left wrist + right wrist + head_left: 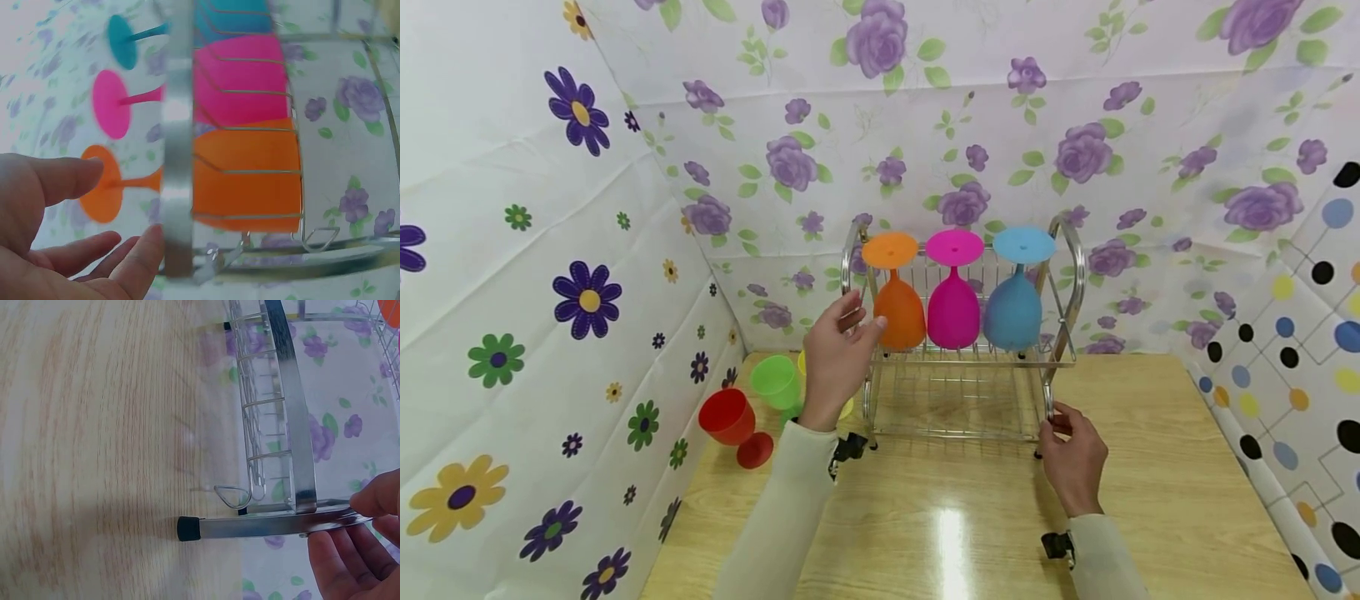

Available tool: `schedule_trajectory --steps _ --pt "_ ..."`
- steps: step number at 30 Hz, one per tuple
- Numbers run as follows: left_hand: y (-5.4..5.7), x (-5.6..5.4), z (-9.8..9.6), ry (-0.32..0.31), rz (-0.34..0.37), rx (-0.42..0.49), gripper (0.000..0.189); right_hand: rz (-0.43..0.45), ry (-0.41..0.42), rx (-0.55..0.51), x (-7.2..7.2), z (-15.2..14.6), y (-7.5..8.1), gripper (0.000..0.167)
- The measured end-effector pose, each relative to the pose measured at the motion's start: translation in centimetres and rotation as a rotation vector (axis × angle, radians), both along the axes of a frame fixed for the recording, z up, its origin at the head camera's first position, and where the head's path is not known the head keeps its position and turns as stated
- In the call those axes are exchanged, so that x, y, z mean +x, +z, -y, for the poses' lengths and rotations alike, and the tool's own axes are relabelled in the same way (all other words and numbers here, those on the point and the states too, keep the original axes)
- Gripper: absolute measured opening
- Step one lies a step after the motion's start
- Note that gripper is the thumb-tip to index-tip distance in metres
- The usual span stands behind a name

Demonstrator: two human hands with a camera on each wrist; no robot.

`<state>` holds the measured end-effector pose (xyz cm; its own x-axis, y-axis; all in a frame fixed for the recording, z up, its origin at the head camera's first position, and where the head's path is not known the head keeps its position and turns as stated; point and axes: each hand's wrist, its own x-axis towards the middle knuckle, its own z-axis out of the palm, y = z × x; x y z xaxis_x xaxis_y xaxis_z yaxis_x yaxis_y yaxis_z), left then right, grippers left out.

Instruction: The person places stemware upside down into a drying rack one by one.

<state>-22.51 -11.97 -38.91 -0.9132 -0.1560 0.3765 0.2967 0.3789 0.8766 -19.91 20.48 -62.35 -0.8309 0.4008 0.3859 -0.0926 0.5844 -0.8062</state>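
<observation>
A two-tier chrome dish rack (966,363) stands on the table. On its upper tier, three plastic goblets sit upside down, bases up: orange (900,317), pink (953,315) and blue (1013,315). My left hand (837,358) is raised at the rack's left side, beside the orange goblet; the left wrist view shows thumb and fingers apart, nothing between them. Low on the right, my right hand (1075,458) holds the rack's side frame. In the right wrist view, its thumb (378,494) and fingers (340,556) lie on opposite sides of the metal tube (262,525).
Left of the rack, a red goblet (727,417) lies tilted on the wooden table (925,517). Behind it is a green goblet (777,383), and a yellow one (847,408) is mostly hidden by my left hand. Flowered cloth (790,167) hangs behind; dotted cloth (1285,367) borders the right.
</observation>
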Motion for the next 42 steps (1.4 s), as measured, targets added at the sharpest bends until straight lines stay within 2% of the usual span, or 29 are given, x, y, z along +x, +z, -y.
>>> schedule_trajectory --steps 3,7,12,16,21,26,30,34,37,42 --pt "-0.1 1.2 1.3 0.021 -0.014 0.075 0.055 -0.002 0.008 -0.005 0.0 0.0 0.0 0.037" --pt "-0.6 2.8 3.1 0.056 -0.005 0.124 0.056 -0.013 0.01 -0.01 0.0 0.0 0.0 0.036" --pt "-2.1 4.5 5.4 0.143 0.027 0.137 0.053 -0.025 0.004 -0.005 0.0 0.0 0.0 0.035" --pt "-3.6 5.9 7.2 0.243 0.039 0.131 0.052 -0.013 -0.007 0.003 -0.2 0.0 -0.1 0.036" --pt "-5.9 8.1 9.7 0.389 0.049 0.182 0.054 0.015 -0.011 -0.013 -0.3 0.0 -0.2 0.037" --pt "-8.5 9.6 12.4 0.555 0.083 0.248 0.059 0.005 -0.013 -0.019 -0.2 -0.1 -0.3 0.037" --pt "-10.8 10.1 14.4 0.692 0.141 0.283 0.065 -0.004 -0.02 -0.006 -0.3 -0.2 -0.3 0.037" --pt "-13.0 10.0 16.2 0.759 0.16 0.338 0.074 0.001 -0.018 -0.006 -0.3 -0.1 -0.3 0.037" --pt "-14.6 9.6 17.2 0.766 0.167 0.37 0.079 0.002 -0.021 -0.011 -0.3 0.0 -0.4 0.037" --pt "-17.2 8.8 18.5 0.723 0.153 0.413 0.089 -0.003 -0.013 -0.021 -0.4 0.2 -0.6 0.037"
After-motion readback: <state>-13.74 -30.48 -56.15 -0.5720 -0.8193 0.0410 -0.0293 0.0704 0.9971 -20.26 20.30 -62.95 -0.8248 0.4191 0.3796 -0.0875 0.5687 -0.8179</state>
